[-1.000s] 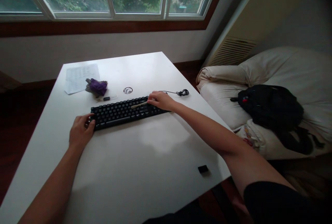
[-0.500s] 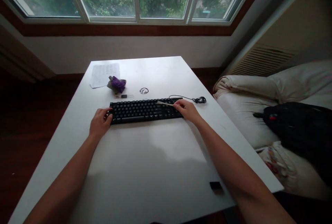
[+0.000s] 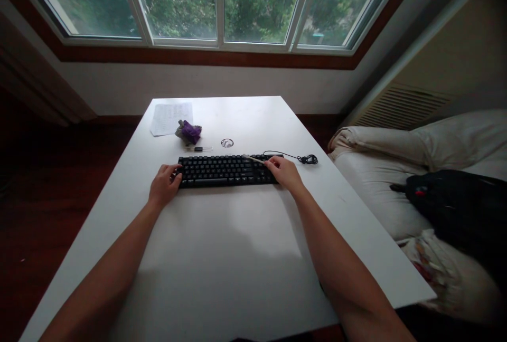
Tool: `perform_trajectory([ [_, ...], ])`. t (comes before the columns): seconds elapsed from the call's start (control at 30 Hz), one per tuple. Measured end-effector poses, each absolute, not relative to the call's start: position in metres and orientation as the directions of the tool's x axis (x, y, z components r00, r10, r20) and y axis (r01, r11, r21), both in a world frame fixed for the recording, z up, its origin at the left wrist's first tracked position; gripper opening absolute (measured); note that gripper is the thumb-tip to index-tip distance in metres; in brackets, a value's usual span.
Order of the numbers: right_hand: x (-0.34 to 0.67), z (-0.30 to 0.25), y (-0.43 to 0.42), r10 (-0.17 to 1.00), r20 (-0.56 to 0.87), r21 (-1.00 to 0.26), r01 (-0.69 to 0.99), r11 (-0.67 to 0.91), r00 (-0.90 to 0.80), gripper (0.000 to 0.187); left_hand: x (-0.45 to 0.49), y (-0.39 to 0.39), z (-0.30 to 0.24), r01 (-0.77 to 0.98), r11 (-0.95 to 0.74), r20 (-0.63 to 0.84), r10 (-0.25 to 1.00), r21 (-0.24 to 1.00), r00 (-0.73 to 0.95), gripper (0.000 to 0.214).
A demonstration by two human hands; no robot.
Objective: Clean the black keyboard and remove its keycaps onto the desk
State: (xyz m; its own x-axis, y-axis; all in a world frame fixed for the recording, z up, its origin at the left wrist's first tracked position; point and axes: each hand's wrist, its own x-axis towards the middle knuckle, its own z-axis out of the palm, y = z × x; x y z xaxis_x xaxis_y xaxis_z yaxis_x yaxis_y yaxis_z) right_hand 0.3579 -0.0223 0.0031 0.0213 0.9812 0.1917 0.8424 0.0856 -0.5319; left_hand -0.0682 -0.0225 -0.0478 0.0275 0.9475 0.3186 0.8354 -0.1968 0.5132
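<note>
A black keyboard (image 3: pixel 222 170) lies flat across the white table. Its left end is between the thumb and fingers of my left hand (image 3: pixel 164 184), which steadies it at the edge. My right hand (image 3: pixel 283 170) is over the keyboard's right end, pinching a thin pale stick (image 3: pixel 253 159). The stick slants up and left, with its far tip over the upper rows of keys; whether the tip touches them I cannot tell. The right hand covers part of the number keys. A coiled black cable (image 3: pixel 308 159) runs from behind the keyboard.
Behind the keyboard are a purple-and-grey crumpled bundle (image 3: pixel 189 132), a printed paper sheet (image 3: pixel 170 119), a small black-and-clear item (image 3: pixel 198 149) and a round patterned disc (image 3: pixel 227 143). A couch (image 3: pixel 368 189) with a black bag (image 3: pixel 455 199) stands to the right.
The view has shifted slightly. The stick now slants more steeply, its tip nearer the keyboard's back edge. My left hand keeps its hold, and my right forearm now covers most of a small black object on the table.
</note>
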Motion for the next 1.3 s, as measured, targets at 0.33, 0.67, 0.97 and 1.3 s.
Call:
perform_trajectory([
  [0.33, 0.307, 0.007, 0.036, 0.957, 0.291, -0.522, 0.836, 0.166, -0.008, 0.029, -0.069, -0.018, -0.049, 0.835, -0.182, 0.312, 0.950, 0.519, 0.013, 0.035],
  [0.67, 0.251, 0.014, 0.089, 0.942, 0.260, -0.487, 0.814, 0.318, -0.212, 0.025, -0.069, -0.015, -0.049, 0.825, -0.183, 0.305, 0.952, 0.535, 0.014, 0.033],
  [0.97, 0.248, 0.015, 0.045, 0.704, 0.213, -0.404, 0.595, 0.695, -0.677, 0.032, -0.078, -0.013, -0.054, 0.783, -0.279, 0.357, 0.931, 0.556, 0.078, 0.050],
  [1.3, 0.191, 0.002, 0.027, 0.715, -0.009, -0.121, 0.711, 0.693, -0.699, 0.043, -0.085, -0.012, -0.056, 0.775, -0.294, 0.358, 0.929, 0.560, 0.094, 0.058],
])
